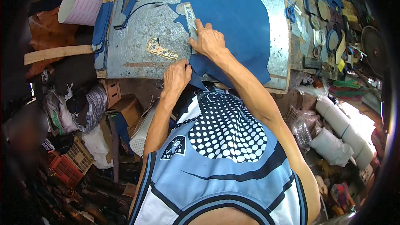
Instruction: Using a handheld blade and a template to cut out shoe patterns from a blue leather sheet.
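On the scratched metal-topped table (141, 37) lies a big, soft blue sheet (233, 16) with a ragged cut edge. Right hand (210, 41) presses flat on a long grey cardboard pattern (189, 14) at that edge, forefinger stretched along it. Left hand (176, 77) pinches the sheet's near corner. Beside them lies a small tan pattern (161, 49).

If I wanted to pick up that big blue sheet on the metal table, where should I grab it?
Probably the near edge of the blue sheet, where it droops over the front of the metal table. It lies flat elsewhere, so only that hanging edge gives fingers something to pinch. Come from the front, beside the left hand; the right hand presses a pattern piece further up.
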### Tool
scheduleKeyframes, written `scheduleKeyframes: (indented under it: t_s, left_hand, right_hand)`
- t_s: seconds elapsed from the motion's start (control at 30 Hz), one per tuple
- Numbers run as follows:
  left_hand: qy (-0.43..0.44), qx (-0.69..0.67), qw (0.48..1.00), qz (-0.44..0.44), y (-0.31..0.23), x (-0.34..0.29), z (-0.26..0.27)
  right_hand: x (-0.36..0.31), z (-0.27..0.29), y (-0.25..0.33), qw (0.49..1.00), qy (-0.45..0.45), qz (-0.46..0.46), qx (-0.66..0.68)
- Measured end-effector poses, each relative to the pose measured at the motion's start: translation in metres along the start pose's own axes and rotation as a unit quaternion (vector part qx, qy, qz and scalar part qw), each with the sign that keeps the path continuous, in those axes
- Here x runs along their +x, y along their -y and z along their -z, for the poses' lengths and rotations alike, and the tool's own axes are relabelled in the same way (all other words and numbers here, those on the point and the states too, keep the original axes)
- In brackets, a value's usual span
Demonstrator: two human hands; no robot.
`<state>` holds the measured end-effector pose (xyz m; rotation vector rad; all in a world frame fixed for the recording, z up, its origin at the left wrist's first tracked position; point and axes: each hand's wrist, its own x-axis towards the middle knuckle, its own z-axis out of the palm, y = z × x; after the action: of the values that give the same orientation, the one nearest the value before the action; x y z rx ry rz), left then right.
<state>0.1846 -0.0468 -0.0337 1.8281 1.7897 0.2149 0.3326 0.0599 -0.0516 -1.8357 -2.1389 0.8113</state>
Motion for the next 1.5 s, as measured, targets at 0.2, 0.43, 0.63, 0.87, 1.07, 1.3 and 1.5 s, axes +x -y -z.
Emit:
scheduleKeyframes:
  t_s: [0.2, 0.43, 0.63, 0.87, 1.07, 1.3, 1.5]
  left_hand:
    - [-0.136, -0.09, 0.983, -0.09, -0.002, 0.016, -0.003]
    - [-0.081, -0.252, 0.964, -0.023, -0.015, 0.04, -0.023]
    - [-0.171, -0.052, 0.977, -0.114, 0.007, 0.101, -0.003]
    - [-0.12, 0.12, 0.983, -0.066, 0.003, 0.186, 0.032]
    - [-0.136, 0.011, 0.99, -0.039, 0.004, 0.206, 0.032]
    - [-0.118, -0.139, 0.98, -0.077, 0.031, 0.222, 0.077]
    - [-0.185, -0.371, 0.91, -0.007, 0.099, 0.18, 0.197]
  right_hand:
    - [-0.001, 0.008, -0.011, 0.998, -0.019, -0.031, 0.049]
    - [-0.002, 0.021, -0.066, 0.945, -0.079, -0.118, 0.296]
    - [-0.018, 0.023, -0.073, 0.949, -0.128, -0.124, 0.26]
    - [-0.016, 0.009, -0.065, 0.961, -0.147, -0.116, 0.204]
    - [-0.017, 0.014, -0.063, 0.964, -0.162, -0.138, 0.16]
    - [-0.009, 0.012, -0.066, 0.96, -0.151, -0.157, 0.175]
    - [-0.013, 0.02, -0.06, 0.957, -0.137, -0.188, 0.175]
